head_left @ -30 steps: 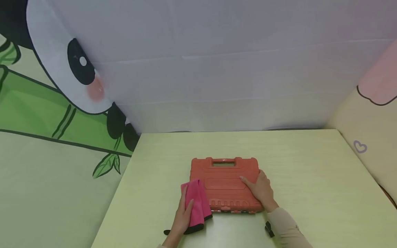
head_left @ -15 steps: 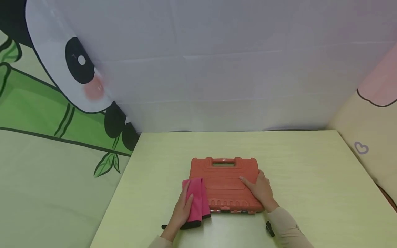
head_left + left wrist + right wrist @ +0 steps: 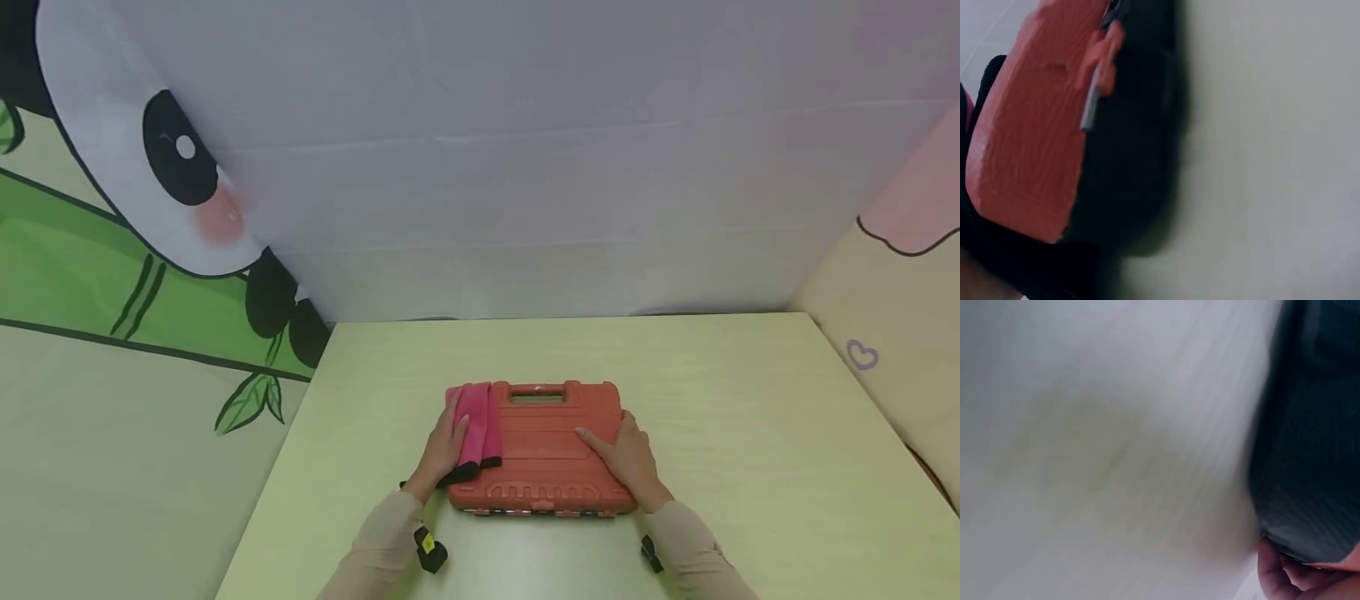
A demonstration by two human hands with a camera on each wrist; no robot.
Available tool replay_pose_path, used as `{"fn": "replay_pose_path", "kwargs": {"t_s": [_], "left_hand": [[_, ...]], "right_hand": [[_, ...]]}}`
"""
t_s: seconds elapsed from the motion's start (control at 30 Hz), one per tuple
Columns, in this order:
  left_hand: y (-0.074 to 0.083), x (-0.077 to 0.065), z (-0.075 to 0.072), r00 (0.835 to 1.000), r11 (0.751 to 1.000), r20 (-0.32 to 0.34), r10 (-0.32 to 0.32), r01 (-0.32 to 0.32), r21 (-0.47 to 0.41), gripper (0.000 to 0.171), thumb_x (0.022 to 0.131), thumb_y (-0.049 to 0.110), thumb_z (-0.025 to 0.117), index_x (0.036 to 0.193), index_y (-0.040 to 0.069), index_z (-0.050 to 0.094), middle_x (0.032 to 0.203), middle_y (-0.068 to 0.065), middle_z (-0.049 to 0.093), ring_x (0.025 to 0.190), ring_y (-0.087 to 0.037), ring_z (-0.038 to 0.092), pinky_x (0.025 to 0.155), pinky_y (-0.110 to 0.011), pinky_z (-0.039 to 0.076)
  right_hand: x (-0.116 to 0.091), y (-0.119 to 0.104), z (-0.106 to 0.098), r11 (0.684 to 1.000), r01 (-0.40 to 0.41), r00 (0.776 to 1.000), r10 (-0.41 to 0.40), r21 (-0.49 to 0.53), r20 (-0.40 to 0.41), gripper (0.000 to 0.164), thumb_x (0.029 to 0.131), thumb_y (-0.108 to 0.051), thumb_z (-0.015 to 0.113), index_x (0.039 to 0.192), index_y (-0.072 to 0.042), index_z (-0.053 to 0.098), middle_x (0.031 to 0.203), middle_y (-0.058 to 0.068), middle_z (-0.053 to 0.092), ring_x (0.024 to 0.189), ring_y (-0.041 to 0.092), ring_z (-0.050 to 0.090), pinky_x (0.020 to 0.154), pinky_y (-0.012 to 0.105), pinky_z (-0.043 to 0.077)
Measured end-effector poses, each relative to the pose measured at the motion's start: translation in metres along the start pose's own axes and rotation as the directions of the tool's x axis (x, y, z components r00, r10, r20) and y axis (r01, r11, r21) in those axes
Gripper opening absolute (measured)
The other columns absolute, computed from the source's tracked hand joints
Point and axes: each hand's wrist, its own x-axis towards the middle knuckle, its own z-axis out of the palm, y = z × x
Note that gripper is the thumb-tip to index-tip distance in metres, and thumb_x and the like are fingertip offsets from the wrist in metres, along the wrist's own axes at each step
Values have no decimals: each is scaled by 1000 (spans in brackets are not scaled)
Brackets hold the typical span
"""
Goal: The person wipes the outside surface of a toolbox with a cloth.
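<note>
A flat red plastic carrying case (image 3: 543, 446) with a black lower half lies on the table, handle toward the back. My left hand (image 3: 441, 450) holds a folded pink cloth (image 3: 477, 421) with black edging over the upper left part of the lid. At the opposite side, my right hand (image 3: 632, 458) grips the case, thumb on the lid and fingers round the right edge. The left wrist view shows the case's red lid (image 3: 1029, 144) and a latch (image 3: 1100, 59); the right wrist view has the black side (image 3: 1316, 437) with curled fingers (image 3: 1275, 575) at its corner.
The pale yellow table (image 3: 720, 392) extends on both sides of the case. Behind it rises a grey-white wall sheet (image 3: 525, 208), with cartoon panels left and right. A small black device (image 3: 430, 552) hangs at the left wrist, another (image 3: 651, 553) at the right.
My left hand has slid the pink cloth away from me, from the case's lower left corner up toward its far left corner. My right hand keeps its grip, and the case stays put.
</note>
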Motion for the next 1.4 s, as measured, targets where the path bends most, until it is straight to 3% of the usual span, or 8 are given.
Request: {"fn": "replay_pose_path", "kwargs": {"t_s": [0.13,0.27,0.5,0.77,0.97,1.07,1.23,1.4], "left_hand": [[-3,11,-2,999,996,0,-42,42,-77,55,98,37,36,146,15,22,144,-25,32,132,-43,32,105,-58,26],[-8,15,-3,999,990,-31,-38,34,-137,57,96,46,35,147,24,21,145,-21,33,132,-40,32,106,-55,27],[-1,6,-6,981,963,24,-195,196,-185,55,98,34,39,148,25,18,150,-16,27,136,-38,26,108,-57,22],[4,-21,-5,983,963,29,-181,183,-197,55,99,32,39,148,23,16,150,-16,26,135,-38,28,107,-58,24],[6,-46,1,980,963,36,-197,200,-182,56,98,33,39,148,24,16,143,-17,34,114,-32,45,92,-50,41],[8,-60,6,981,964,14,-192,191,-185,56,98,33,39,148,21,17,141,-16,36,108,-29,46,86,-45,42],[14,-84,16,979,961,-40,-200,188,-203,57,98,35,38,148,18,15,144,-16,32,115,-30,44,92,-49,41],[19,-101,21,978,969,-67,-196,183,-163,59,99,35,38,148,14,14,147,-17,25,124,-34,39,97,-55,38]], "right_hand": [[-3,-2,0,1000,0,1000,0,4,0,102,78,-63,57,139,9,20,124,30,46,107,40,47,83,53,46],[-4,-5,1,1000,3,1000,-3,11,-8,100,77,-63,59,138,7,23,120,27,49,103,37,49,78,51,47],[-2,-3,7,1000,-3,1000,3,-1,-6,103,76,-66,57,140,6,21,124,27,47,105,37,48,80,52,46],[-1,-2,8,1000,-1,1000,1,14,-7,102,77,-65,57,139,7,21,125,28,46,108,39,47,83,53,45],[-1,-2,4,999,1,1000,0,35,-14,98,78,-63,58,138,7,23,123,26,47,106,38,47,83,52,46],[-1,-2,2,999,-6,1000,7,33,-7,99,78,-63,57,139,7,22,125,25,46,106,37,45,82,50,46],[0,-2,0,999,-14,1000,15,29,-3,101,78,-63,57,140,7,19,128,27,42,108,39,43,84,52,44],[0,-2,1,1000,-14,1000,14,26,-3,102,78,-64,56,140,8,18,129,28,41,109,39,42,84,52,44]]}}
